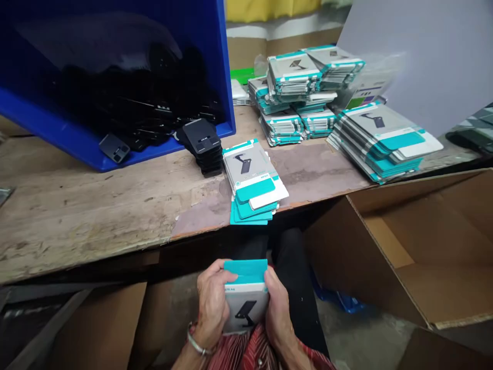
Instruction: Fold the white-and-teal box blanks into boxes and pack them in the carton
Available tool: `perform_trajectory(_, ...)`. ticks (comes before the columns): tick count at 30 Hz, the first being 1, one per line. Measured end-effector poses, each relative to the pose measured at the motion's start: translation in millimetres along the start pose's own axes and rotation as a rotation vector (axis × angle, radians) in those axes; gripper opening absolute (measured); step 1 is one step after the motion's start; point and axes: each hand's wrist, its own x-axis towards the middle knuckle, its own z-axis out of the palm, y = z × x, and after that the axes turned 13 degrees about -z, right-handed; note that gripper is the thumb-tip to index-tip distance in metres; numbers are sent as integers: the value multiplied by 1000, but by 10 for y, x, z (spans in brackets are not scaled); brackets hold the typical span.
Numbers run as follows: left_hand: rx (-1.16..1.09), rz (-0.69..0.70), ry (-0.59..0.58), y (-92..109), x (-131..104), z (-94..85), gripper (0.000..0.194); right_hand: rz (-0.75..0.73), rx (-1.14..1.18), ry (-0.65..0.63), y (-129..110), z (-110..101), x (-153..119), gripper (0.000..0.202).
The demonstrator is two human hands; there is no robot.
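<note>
In the head view, the person's left hand (213, 298) and right hand (278, 300) grasp a flat grey-and-teal cardboard box (246, 308) between them, one at each side edge. The left thumb rests on its teal end flap (245, 267), which points toward 12 o'clock; the right fingers curl around the opposite edge. The printed face, showing a dark panel on a bracket, is turned up. The box is in front of a red patterned shirt (256, 352), below the near edge of the wooden counter (127, 221). A pale metal bracelet (197, 343) circles the left wrist.

Taking the held box as the dial's centre, a stack of similar grey-and-teal boxes (250, 177) sits at 12 o'clock, its teal flaps overhanging the counter's edge. Just beside it, at 11 o'clock, stands a stack of thin black rounded panels (202, 139). Beyond, toward 10 and 11 o'clock, a tilted blue plastic bin (162, 146) holds many dark pieces. Bundled grey-and-teal boxes (295, 82) are piled near 1 o'clock, and a leaning row of boxes (385, 133) lies between 1 and 2. An open brown cardboard carton (379, 246) occupies 2 to 3 o'clock.
</note>
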Motion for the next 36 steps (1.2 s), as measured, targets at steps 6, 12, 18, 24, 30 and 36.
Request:
perform_trajectory(6,-176,10,-268,534,-311,349,31,-325,-422,55,-726,-132,354,54)
perform_trajectory(12,323,662,201,1127,462,653,49,-539,-910,255,-1490,-541,1794,52)
perform_trajectory(18,767,733,348,1370,956,832,46,-537,-1354,236,-1595,-79,2445,39)
perform_trajectory(24,876,572,347,1399,886,965,51,-691,-1625,-220,-1377,540,2135,40)
perform_trajectory(30,650,488,218,1514,813,1085,64,-851,-1471,-164,-1396,534,2164,22)
perform_trajectory(36,50,593,-310,1400,324,812,52,-691,-756,-20,-1569,254,1350,29)
